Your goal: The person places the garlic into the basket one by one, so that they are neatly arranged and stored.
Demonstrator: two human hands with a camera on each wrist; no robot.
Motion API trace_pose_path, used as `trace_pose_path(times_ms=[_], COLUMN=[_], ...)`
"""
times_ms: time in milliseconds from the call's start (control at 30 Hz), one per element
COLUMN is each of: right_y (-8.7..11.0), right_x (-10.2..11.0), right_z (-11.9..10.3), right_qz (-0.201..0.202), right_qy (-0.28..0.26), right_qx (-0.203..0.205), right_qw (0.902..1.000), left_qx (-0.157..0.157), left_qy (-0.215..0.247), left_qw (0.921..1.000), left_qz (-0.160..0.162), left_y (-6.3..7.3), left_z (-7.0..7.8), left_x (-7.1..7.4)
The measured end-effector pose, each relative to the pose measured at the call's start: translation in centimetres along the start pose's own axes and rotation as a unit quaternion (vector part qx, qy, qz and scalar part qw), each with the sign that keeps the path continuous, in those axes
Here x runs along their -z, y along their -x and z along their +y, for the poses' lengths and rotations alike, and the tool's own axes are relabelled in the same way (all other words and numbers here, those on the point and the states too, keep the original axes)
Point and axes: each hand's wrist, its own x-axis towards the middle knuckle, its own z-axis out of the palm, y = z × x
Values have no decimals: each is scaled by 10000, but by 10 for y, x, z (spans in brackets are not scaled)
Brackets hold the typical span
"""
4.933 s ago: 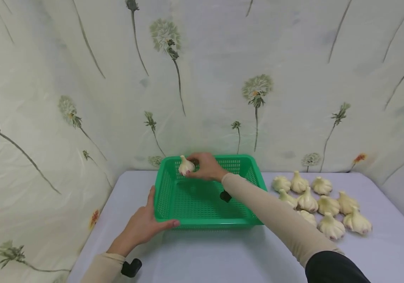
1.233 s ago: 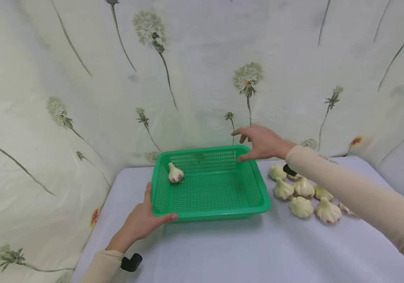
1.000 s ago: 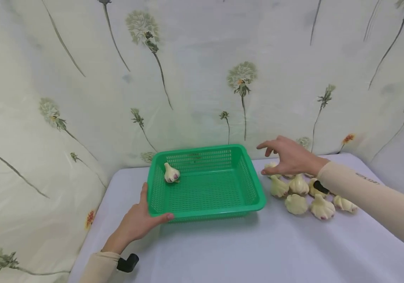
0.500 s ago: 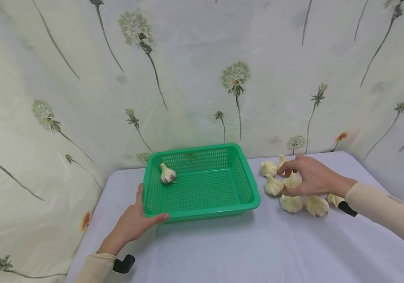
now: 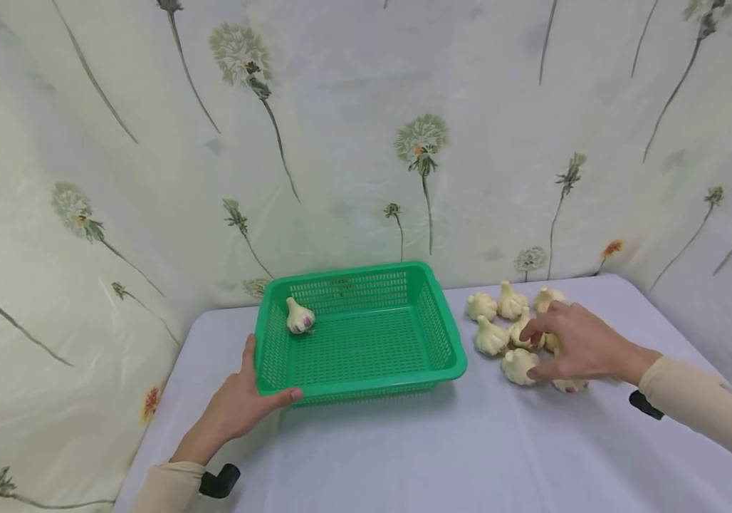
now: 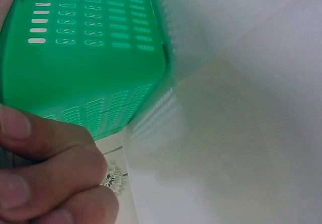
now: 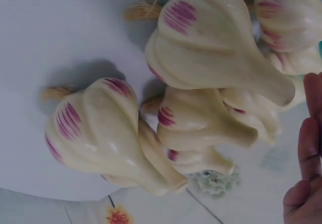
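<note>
A green plastic basket (image 5: 366,349) stands on the table, with one garlic bulb (image 5: 300,317) in its back left part. My left hand (image 5: 230,412) holds the basket's front left corner, thumb along the front rim. Curled fingers (image 6: 60,168) show beside the corner in the left wrist view. Over the garlic group on the right is my right hand (image 5: 580,345), thumb and fingers parted around a bulb near a front bulb (image 5: 521,366). In the right wrist view its fingers (image 7: 309,143) are at the right edge, and the nearest bulbs (image 7: 93,133) lie apart from them.
Several more bulbs, among them one at the back (image 5: 511,301), lie close together right of the basket. A white cloth covers the table (image 5: 379,456). A flower-printed curtain (image 5: 340,142) hangs right behind it. Small black devices (image 5: 219,481) are on both wrists.
The bulb once in my right hand now lies in the basket. That hand has since moved right and down over the garlic group. My left hand stays on the basket; the view has shifted.
</note>
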Motion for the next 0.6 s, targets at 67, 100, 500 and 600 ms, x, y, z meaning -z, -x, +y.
trace_pose_path(times_ms=[67,100,500,600], right_y=[3,4,14,14], right_x=[-2,-3,-24,-26], right_z=[0,1,3,4], right_qz=[11,16,22,65], right_qy=[22,11,271,329], right_qx=[-17,-29,-12,12], right_qw=[10000,10000,9996,9994], left_qx=[-20,-33,-64,-73], left_qy=[0,-5,90,106], left_qw=[10000,10000,9999,9999], left_qz=[31,42,74,91], left_y=[1,1,0,-1], left_z=[0,-1,-4,-4], left_x=[0,0,-2,-2])
